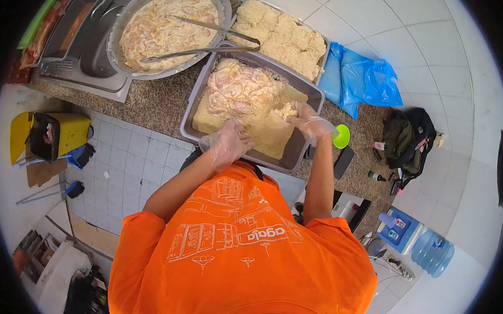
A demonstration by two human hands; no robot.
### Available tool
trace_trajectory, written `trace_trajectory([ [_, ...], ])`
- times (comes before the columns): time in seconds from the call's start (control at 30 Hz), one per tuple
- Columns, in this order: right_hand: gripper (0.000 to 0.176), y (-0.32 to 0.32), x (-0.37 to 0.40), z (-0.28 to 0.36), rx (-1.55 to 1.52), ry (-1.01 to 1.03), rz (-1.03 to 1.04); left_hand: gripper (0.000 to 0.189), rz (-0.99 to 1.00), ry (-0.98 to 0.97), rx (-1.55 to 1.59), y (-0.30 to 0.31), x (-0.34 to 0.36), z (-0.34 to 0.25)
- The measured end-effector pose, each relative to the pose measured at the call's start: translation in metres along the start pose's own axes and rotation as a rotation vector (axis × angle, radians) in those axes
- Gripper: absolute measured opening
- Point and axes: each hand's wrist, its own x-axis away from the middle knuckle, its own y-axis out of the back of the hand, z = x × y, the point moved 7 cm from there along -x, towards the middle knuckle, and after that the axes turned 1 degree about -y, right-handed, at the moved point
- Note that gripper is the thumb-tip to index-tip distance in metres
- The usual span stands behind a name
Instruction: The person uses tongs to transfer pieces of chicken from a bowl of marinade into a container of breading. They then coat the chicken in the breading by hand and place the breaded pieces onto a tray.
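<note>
A grey-brown plastic tub (190, 115) holds tan breadcrumbs (270, 142) with a heap of wet, battered raw meat pieces (243, 89) on top. My right hand (312, 123), in a clear plastic glove, pinches a crumb-coated meat piece (284, 112) over the tub's right side. At the near edge of the heap is my left hand (229, 140), gloved too. Its fingers are loosely bent and apart by the crumbs, with nothing visible in them.
Behind the tub stand a round metal bowl (114, 48) of battered meat, with tongs (212, 26) across it, and a tray of breaded pieces (278, 33). Blue plastic bags (368, 78), a green cup (341, 137) and a dark backpack (410, 137) lie rightward; a sink (100, 55) is left.
</note>
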Motion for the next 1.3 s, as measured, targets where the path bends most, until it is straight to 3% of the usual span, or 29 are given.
trace_trajectory([
  [0.03,0.052,0.008,-0.001,-0.005,-0.242,-0.054,-0.044,0.071,-0.003,0.009,0.0,-0.002,0.003,0.0],
  [0.07,0.052,0.022,-0.009,-0.001,-0.235,-0.046,-0.035,0.071,-0.002,-0.001,0.011,-0.003,0.005,-0.002],
  [0.13,0.06,0.058,-0.029,0.02,0.055,-0.047,-0.041,0.071,0.014,0.009,0.007,-0.005,0.009,-0.004],
  [0.27,0.06,0.118,-0.098,0.081,0.182,0.002,-0.058,0.07,0.018,-0.014,0.049,0.001,0.004,-0.004],
  [0.3,0.064,0.129,-0.109,0.091,0.067,-0.128,-0.073,0.07,0.003,-0.007,0.057,0.001,0.006,-0.005],
  [0.4,0.067,0.14,-0.204,0.087,-0.102,-0.07,0.113,0.07,-0.009,-0.005,0.09,0.007,0.005,-0.001],
  [0.53,0.062,0.139,-0.311,0.082,-0.274,0.037,0.151,0.069,-0.033,0.019,0.142,-0.002,0.015,-0.002],
  [0.6,0.054,0.142,-0.364,0.067,0.174,0.017,0.119,0.067,-0.029,0.04,0.161,-0.006,0.022,-0.006],
  [0.63,0.054,0.141,-0.367,0.071,0.172,0.017,0.128,0.065,-0.016,0.071,0.174,-0.008,0.024,-0.005],
  [0.73,0.05,0.138,-0.349,0.114,0.267,0.058,0.169,0.062,-0.006,0.065,0.189,-0.005,0.027,-0.003],
  [0.8,0.059,0.116,-0.328,0.139,0.827,-0.022,0.159,0.06,-0.003,0.065,0.209,-0.005,0.029,-0.006],
  [0.83,0.059,0.09,-0.335,0.119,0.825,-0.026,0.165,0.059,-0.001,0.072,0.222,-0.003,0.031,-0.004],
  [0.9,0.069,0.062,-0.34,0.093,1.115,0.329,-0.484,0.058,-0.001,0.067,0.183,-0.001,0.032,-0.004],
  [0.93,0.069,0.067,-0.345,0.097,1.117,0.319,-0.478,0.057,0.008,0.054,0.145,-0.002,0.031,-0.005],
  [1.0,0.072,0.074,-0.355,0.096,0.961,0.148,-0.113,0.056,0.008,0.035,0.115,-0.006,0.032,-0.011],
  [1.03,0.072,0.077,-0.335,0.094,0.955,0.124,-0.106,0.054,0.009,0.009,0.082,-0.004,0.036,-0.012],
  [1.1,0.073,0.095,-0.304,0.131,0.66,0.323,-0.157,0.05,0.03,-0.014,0.119,0.012,0.028,-0.015],
  [1.17,0.062,0.098,-0.208,0.157,0.454,0.25,-0.197,0.044,0.026,-0.047,0.21,0.016,0.031,-0.021],
  [1.23,0.065,0.08,-0.095,0.176,0.573,0.261,-0.351,0.048,0.054,-0.058,0.226,0.021,0.033,-0.027],
  [1.3,0.054,0.036,-0.042,0.1,1.033,-0.002,-0.619,0.051,0.077,-0.063,0.23,0.025,0.035,-0.031],
])
